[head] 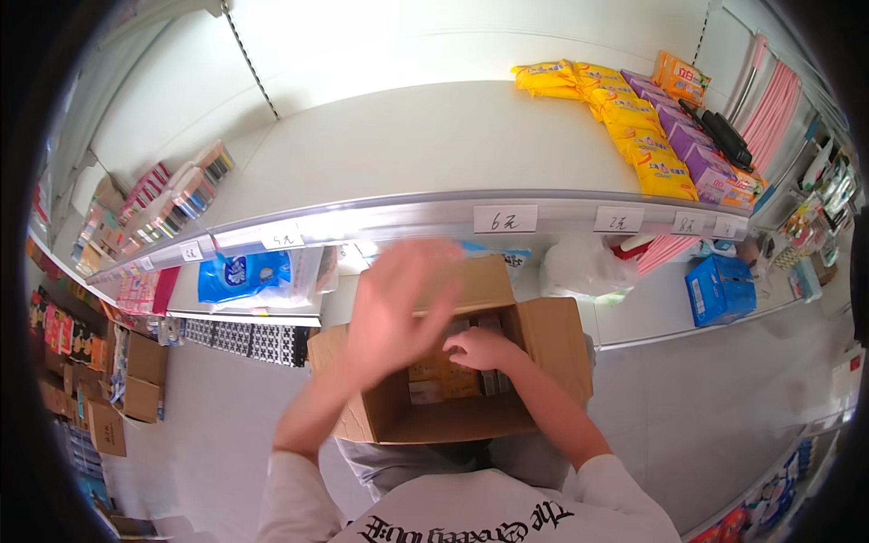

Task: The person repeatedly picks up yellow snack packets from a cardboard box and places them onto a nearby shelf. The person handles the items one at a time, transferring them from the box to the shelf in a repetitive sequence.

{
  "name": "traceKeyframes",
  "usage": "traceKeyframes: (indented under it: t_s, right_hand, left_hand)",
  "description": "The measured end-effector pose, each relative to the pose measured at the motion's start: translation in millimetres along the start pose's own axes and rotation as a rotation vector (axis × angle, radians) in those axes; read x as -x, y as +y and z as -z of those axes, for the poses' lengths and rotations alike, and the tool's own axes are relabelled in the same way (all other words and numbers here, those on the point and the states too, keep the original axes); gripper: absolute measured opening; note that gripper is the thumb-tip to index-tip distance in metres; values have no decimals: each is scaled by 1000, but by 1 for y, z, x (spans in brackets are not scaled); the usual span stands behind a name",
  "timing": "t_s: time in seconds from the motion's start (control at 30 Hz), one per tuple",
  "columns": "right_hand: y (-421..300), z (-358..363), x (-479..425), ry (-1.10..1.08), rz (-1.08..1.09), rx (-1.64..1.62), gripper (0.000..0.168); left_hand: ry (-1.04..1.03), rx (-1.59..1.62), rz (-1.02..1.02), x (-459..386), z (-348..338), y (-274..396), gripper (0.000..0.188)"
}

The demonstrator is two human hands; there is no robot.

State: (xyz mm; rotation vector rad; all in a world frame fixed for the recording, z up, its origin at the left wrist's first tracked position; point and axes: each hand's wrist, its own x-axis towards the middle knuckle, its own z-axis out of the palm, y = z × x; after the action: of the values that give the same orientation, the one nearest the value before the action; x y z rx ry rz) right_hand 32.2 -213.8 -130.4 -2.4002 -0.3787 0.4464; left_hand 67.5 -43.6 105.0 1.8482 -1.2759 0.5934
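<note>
An open cardboard box (558, 349) rests against my legs, its flaps folded outward. Inside lie orange-yellow packs (459, 381) and, along the right, narrow greyish packs (496, 384). My right hand (483, 347) reaches into the box with curled fingers over the contents; whether it grips a pack cannot be made out. Motion blurs my left hand (407, 305), raised above the box's left side near the shelf edge. Its thumb stands apart from the fingers, and nothing shows in it.
A white shelf (394, 149) with price tags crosses ahead. Yellow packets (635, 125) and purple boxes (689, 139) line its right; clear tubs (193, 186) stand left. Below are a blue bag (237, 275) and a blue box (721, 290). Cartons (144, 370) stand at far left.
</note>
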Motion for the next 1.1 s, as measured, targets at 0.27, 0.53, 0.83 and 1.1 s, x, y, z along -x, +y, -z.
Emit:
traceKeyframes:
  t_s: [0.27, 0.53, 0.83, 1.1]
  right_hand:
    - [-2, -5, -5, -19, 8, -121, 37]
    - [-1, 0, -1, -21, 26, -139, 38]
    - [-3, 12, 0, -48, -49, -225, 40]
    - [-4, 10, 1, -28, -13, -238, 37]
  left_hand:
    - [-394, -403, 168, -217, -64, -92, 35]
    - [-503, -486, 227, -275, -161, -153, 65]
    - [-383, -497, 368, -280, -184, -142, 55]
    - [-222, -742, -218, -238, -118, -98, 63]
